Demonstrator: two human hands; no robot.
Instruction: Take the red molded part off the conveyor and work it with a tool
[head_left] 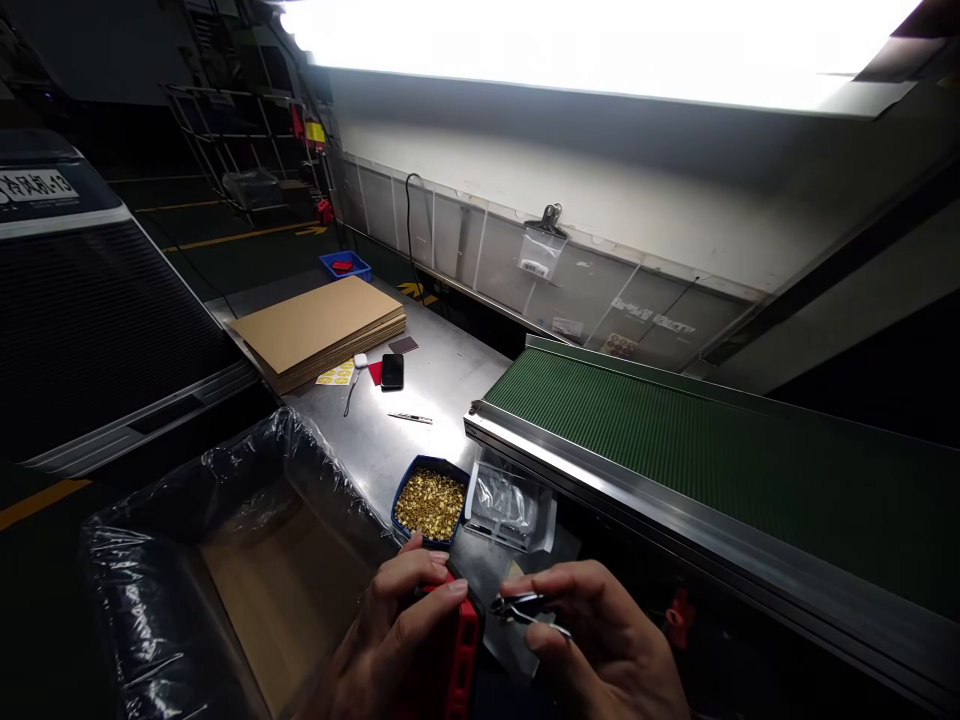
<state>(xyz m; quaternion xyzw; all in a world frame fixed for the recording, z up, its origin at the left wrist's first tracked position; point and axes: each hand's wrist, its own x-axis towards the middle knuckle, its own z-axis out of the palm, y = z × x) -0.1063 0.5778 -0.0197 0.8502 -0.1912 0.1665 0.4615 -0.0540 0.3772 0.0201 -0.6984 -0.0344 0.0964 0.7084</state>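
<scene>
My left hand [394,640] grips a red and black block-shaped part [459,650] low in the head view. My right hand [592,640] pinches slim metal tweezers [525,608], with their tips right beside the red part. Just beyond my hands stands a blue tray [405,483] full of small gold-coloured pieces [431,503]. A clear plastic bag [510,503] lies to the right of that tray on the steel table [390,445].
A cardboard box lined with clear plastic [225,560] stands at my left. A green conveyor belt [712,450] runs along the right. Farther back lie a stack of cardboard sheets [319,330], a black phone [391,371], a pen [410,418] and a blue bin [344,265].
</scene>
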